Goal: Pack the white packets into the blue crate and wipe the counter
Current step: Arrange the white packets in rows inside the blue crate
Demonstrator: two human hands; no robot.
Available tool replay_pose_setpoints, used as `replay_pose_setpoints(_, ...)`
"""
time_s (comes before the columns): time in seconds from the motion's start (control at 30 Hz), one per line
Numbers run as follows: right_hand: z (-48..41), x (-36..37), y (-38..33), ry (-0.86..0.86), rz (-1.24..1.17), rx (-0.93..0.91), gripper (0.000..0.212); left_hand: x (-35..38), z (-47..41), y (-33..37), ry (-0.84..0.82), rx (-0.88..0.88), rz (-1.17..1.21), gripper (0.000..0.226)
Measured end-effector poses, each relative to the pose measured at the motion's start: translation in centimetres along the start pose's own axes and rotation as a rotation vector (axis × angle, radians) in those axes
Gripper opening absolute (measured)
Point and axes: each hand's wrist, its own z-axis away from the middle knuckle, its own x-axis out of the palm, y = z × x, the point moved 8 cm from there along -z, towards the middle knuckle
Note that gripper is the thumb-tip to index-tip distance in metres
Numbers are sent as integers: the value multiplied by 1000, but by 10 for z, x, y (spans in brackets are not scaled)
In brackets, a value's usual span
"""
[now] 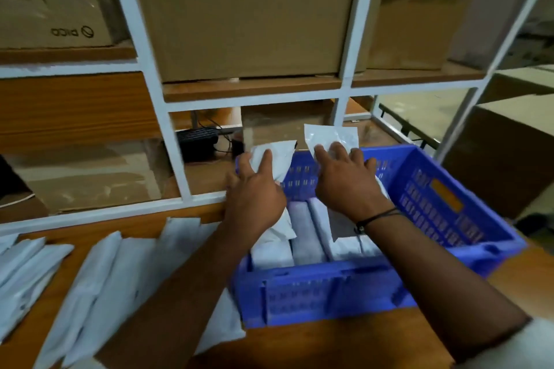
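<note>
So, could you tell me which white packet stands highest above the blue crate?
The packet held by the right hand, above the far rim; the left hand's packet sits lower.

You're holding a white packet (277, 159) in your left hand (254, 195) over the blue crate's (449, 198) far rim. Your right hand (347, 186) is gripping, as far as the blur lets you tell, a second packet (332, 135). Stacked packets (305, 238) are lying inside the crate, and loose packets (99, 275) are lying on the worktop (329, 344).

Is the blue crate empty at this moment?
No, several white packets lie side by side inside the blue crate.
</note>
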Motion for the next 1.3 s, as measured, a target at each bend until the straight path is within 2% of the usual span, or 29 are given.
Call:
replay_pose_setpoints(0.17,-5,29,110,-124,36,39,64,51,-11,75,-81,4,-71,68)
replay_pose_setpoints(0.37,-10,64,200,-339,55,-8,49,119,-14,132,-217,-35,-171,67)
replay_pose_setpoints(0.63,-21,120,209,-598,59,-195,47,179,-28,137,-454,-196,-276,68)
replay_pose_setpoints(0.77,-26,146,204,-693,267,-265,50,198,-22,124,-523,-206,-338,70)
replay_pose_setpoints(0.8,-26,153,203,-741,321,-291,47,202,-20,122,-543,-202,-351,71)
replay_pose_setpoints(0.9,-25,171,197,-866,405,-377,18,205,-22,123,-563,-197,-366,74)
replay_pose_setpoints(1.0,-17,188,194,-1011,455,-487,17,207,-26,123,-588,-200,-367,77)
replay_pose_setpoints(1.07,-16,197,192,-1060,437,-494,32,211,-25,119,-622,-218,-359,81)
replay_pose_setpoints(1.13,-17,204,191,-1093,388,-447,37,215,-25,115,-647,-225,-347,85)
replay_pose_setpoints(1.23,-21,207,191,-1019,292,-376,50,221,-25,112,-661,-197,-345,90)
replay_pose_setpoints(1.3,-24,212,195,-944,279,-346,66,224,-26,111,-669,-175,-352,95)
